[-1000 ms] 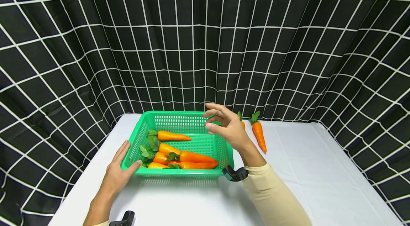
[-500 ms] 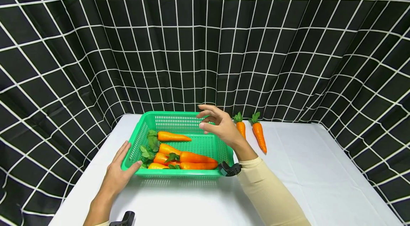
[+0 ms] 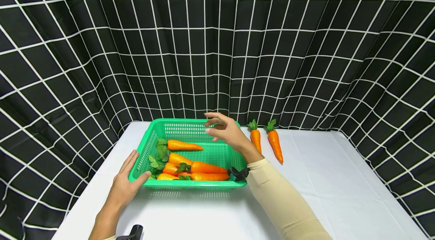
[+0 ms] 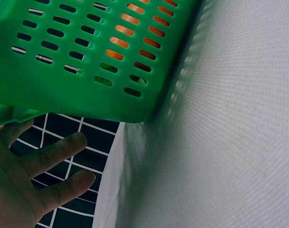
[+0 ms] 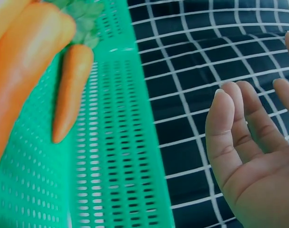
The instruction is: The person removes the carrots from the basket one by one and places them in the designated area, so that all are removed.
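Note:
A green plastic basket [image 3: 217,184] stands on the table with several orange carrots [image 3: 208,167] lying in it, leafy tops mostly to the left. My left hand [image 3: 123,185] rests at its left front corner, thumb on the rim and fingers along the outer left side. In the left wrist view, those fingers [image 4: 63,190] look straight and spread beside the basket wall. Above the basket's right back part hovers my right hand [image 3: 225,130], its fingers loosely bent and holding nothing. The right wrist view shows that palm [image 5: 267,180] bare, with a carrot [image 5: 73,92] inside the basket to its left.
To the right of the basket, two more carrots lie on the white tablecloth [image 3: 340,179]: a nearer one [image 3: 255,138] partly behind my right forearm and another [image 3: 275,145] beside it. A black curtain with a white grid [image 3: 217,43] surrounds the table's back and sides.
My right hand has moved left over the basket, uncovering the carrot lying just outside the basket's right side. My left hand and the carrots stay put.

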The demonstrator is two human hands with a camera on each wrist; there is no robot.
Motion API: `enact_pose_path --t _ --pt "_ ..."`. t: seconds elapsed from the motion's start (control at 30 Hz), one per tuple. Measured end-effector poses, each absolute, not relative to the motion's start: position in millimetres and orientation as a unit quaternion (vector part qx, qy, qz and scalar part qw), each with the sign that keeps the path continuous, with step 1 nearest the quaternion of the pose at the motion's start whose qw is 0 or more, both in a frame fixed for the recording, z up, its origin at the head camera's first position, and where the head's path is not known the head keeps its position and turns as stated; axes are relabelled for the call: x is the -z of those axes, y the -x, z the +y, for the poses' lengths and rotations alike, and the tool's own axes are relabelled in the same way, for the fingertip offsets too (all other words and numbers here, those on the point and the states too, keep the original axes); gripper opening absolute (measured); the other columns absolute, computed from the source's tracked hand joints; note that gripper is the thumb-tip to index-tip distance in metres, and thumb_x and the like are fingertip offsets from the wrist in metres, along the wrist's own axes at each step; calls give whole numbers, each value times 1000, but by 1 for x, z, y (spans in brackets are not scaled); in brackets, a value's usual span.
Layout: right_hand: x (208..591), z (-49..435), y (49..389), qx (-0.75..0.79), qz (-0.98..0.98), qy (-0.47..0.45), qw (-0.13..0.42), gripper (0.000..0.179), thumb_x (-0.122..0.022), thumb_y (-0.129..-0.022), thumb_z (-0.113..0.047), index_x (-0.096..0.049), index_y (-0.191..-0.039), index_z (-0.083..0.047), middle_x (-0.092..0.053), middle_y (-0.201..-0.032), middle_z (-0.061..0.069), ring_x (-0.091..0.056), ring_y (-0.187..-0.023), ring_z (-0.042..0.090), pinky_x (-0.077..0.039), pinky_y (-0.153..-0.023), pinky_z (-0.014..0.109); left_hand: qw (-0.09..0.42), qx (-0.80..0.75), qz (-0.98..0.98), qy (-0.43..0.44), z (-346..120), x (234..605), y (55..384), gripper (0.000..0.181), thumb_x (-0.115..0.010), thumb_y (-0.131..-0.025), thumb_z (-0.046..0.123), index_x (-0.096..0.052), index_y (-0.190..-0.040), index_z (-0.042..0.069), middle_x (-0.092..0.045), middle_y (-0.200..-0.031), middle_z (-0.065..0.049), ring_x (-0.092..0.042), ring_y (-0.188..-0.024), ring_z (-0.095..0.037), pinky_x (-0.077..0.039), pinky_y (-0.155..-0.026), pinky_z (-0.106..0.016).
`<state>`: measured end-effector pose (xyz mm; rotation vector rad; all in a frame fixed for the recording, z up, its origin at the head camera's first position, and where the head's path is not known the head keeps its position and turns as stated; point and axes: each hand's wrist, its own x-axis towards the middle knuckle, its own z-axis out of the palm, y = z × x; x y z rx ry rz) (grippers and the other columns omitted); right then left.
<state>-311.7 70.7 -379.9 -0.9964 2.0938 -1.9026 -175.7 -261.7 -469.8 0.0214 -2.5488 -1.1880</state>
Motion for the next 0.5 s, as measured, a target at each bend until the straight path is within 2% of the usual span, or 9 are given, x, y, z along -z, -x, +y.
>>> enact_pose_path --t 0.2,0.43,0.5 --pt "392 67 322 605 719 322 111 50 -68 -92 -13 -52 -138 -12 -59 -118 20 -64 -95 30 -53 -74 54 159 420 -894 -3 -260 468 175 78 -71 -85 31 -35 -151 10 -24 -157 -5 -25 -137 -43 -25 -101 -67" --pt "402 62 330 565 743 308 182 49 -70 -90 -19 -55 -137 -15 -62 -116 13 -62 -101 30 -52 -78 55 158 420 -894 -6 -261 465 174 79 -71 -85 31 -34 -151 10 -24 -157 -6 -24 -138 -42 -24 -102 -67" --pt "405 60 332 556 744 306 208 51 -70 -90 -19 -53 -138 -13 -61 -119 15 -61 -102 29 -50 -81 57 157 419 -894 -6 -261 465 174 79 -71 -85 31 -34 -151 10 -24 -157 -6 -23 -139 -42 -23 -102 -67"
